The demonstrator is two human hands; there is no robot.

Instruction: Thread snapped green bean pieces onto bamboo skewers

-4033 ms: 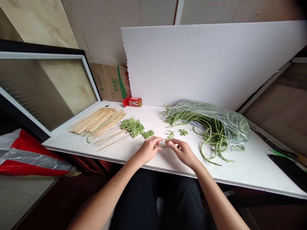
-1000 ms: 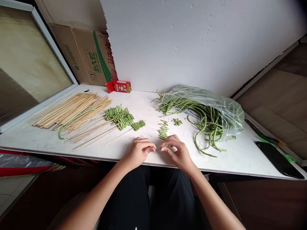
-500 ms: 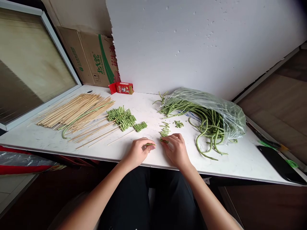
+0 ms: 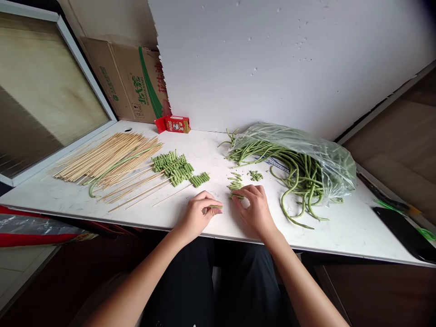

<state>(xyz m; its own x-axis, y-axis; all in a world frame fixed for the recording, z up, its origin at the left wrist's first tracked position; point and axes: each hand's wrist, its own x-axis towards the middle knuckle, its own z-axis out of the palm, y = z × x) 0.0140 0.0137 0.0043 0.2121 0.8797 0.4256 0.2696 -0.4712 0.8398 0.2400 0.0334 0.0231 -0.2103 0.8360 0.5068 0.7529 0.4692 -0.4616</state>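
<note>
Between the fingertips of my left hand (image 4: 199, 213) is a short green bean piece (image 4: 215, 206). My right hand (image 4: 255, 209) is bent over the table at the near end of a column of cut bean pieces (image 4: 235, 182), its fingertips at a piece there; whether they grip it is hard to tell. A small heap of bean ends (image 4: 255, 175) lies just beyond. Left of these, skewered bean pieces (image 4: 173, 167) form a pile, with one more skewered row (image 4: 200, 179) beside it. Long green beans (image 4: 279, 156) spill from a clear plastic bag (image 4: 335, 168) on the right.
Many wooden skewers (image 4: 109, 159) lie at the left, a long bean across them. A red box (image 4: 177, 124) stands at the back before a cardboard carton (image 4: 132, 86). A black phone-like object (image 4: 402, 231) lies at the right edge of the white table (image 4: 347, 231).
My right hand has shifted slightly, and its fingertips look a little farther from my left hand. My left hand still holds its bean piece. The view has moved a little.
</note>
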